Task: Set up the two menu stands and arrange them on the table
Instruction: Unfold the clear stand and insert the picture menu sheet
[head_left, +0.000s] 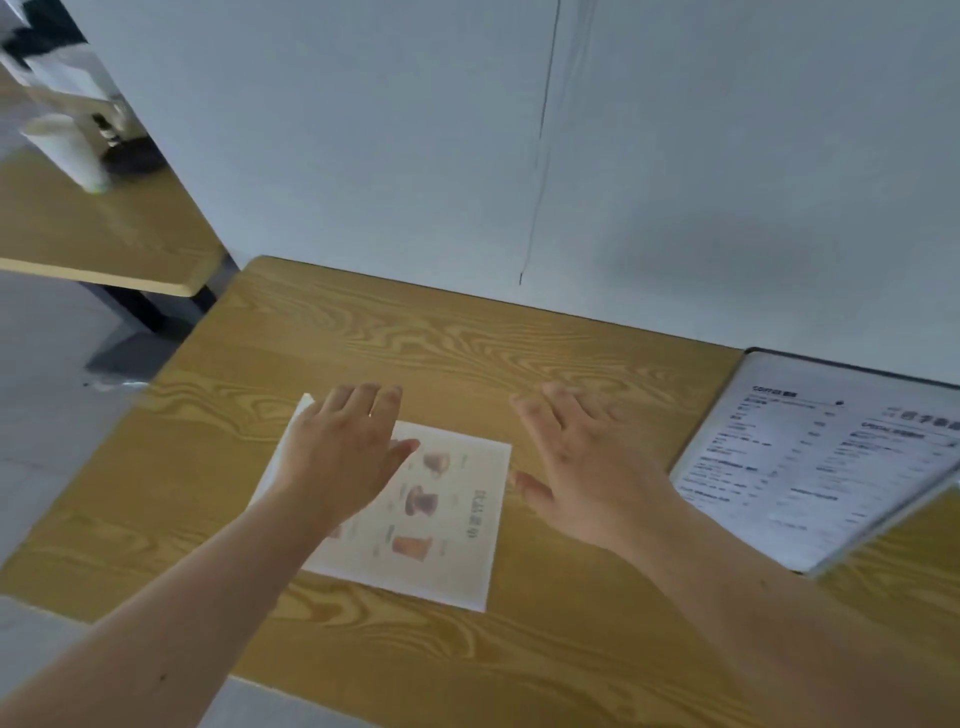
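2 menus lie flat on the counter (415, 338): drinks menu (441, 514) at centre, text menu (810, 467) at right. Left hand (343, 457) and right hand (597, 467) hover with grip released. Both look light, thin, slippery; take their edges.

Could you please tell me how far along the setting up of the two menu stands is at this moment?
Nothing looks finished yet. The picture menu lies flat on the table, and the text menu lies at the right edge, not standing. In hand: nothing; the left hand is spread over the picture menu and the right hand is open beside it. Left: standing both up and arranging them.
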